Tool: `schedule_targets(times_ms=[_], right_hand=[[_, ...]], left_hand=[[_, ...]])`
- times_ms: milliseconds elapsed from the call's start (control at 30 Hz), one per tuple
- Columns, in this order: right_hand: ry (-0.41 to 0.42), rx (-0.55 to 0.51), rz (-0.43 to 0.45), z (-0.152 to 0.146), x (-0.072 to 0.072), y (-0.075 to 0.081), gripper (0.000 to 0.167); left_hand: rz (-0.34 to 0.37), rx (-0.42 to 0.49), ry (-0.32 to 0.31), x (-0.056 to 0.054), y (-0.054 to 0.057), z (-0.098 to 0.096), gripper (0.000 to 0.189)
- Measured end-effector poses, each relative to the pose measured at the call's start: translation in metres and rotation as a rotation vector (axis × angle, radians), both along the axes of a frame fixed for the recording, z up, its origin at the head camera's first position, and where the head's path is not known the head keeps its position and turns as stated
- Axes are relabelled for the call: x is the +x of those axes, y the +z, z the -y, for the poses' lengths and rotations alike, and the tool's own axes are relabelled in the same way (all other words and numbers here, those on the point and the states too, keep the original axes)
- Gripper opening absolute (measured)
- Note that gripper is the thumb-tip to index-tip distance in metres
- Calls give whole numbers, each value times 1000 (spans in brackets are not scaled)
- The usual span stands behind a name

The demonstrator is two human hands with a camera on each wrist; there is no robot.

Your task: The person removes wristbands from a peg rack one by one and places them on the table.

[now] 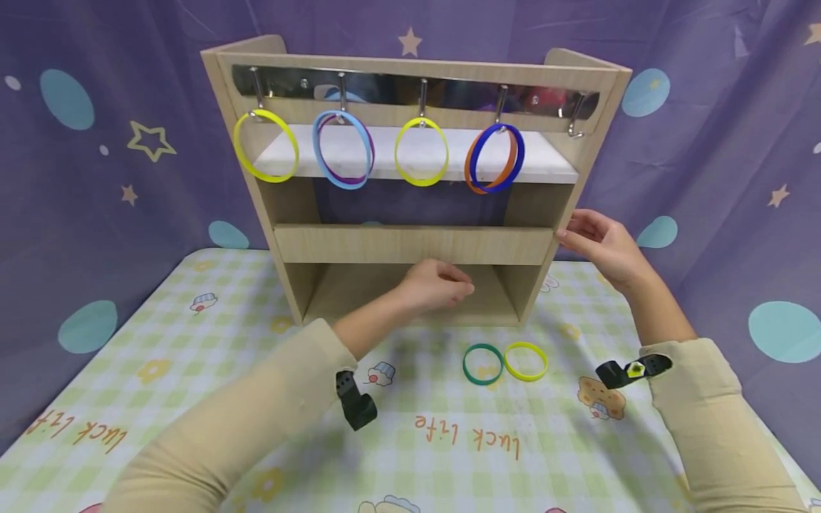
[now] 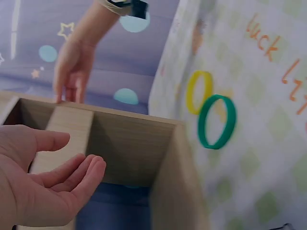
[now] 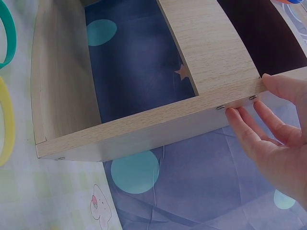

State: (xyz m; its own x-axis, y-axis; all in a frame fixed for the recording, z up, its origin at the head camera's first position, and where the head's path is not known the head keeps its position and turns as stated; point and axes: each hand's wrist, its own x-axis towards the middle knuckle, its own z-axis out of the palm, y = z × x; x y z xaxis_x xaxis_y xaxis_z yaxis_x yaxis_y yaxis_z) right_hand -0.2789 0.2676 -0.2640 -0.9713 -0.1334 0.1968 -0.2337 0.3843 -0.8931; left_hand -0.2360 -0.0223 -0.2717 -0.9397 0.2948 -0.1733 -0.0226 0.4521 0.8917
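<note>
Currently, the fingers of the left hand are loosely curled, thumb apart, and hold nothing; the hand hovers before the lower opening of the wooden rack. The fingers of the right hand are extended and touch the rack's right side panel, thumb at its front edge, fingertips against the outer face.

The rack stands toward the table's far edge. In front of it, nearer the table's right edge than its left, lie a green ring and, to its right, a yellow ring; the two are touching or nearly so.

A metal strip along the rack's upper front bears five hooks. From left, the first carries a yellow band; the second, a light blue band and a purple band; the third, another yellow band; the fourth, a dark blue band before an orange band. The fifth hook is at the strip's right end.

Beyond the table hangs a purple curtain.
</note>
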Motion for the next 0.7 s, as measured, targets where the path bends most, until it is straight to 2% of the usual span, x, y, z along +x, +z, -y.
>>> schedule_targets(times_ms=[167, 333, 500, 700], right_hand=[[3, -17, 0, 0, 0, 0, 40], [3, -11, 6, 0, 0, 1, 41], [5, -15, 9, 0, 0, 0, 41], [14, -18, -5, -1, 0, 0, 36]], left_hand=[[-14, 67, -5, 3, 22, 0, 28], [-63, 132, -1, 6, 40, 0, 26], [-122, 197, 33, 10, 57, 0, 24], [-192, 205, 74, 15, 77, 2, 23]])
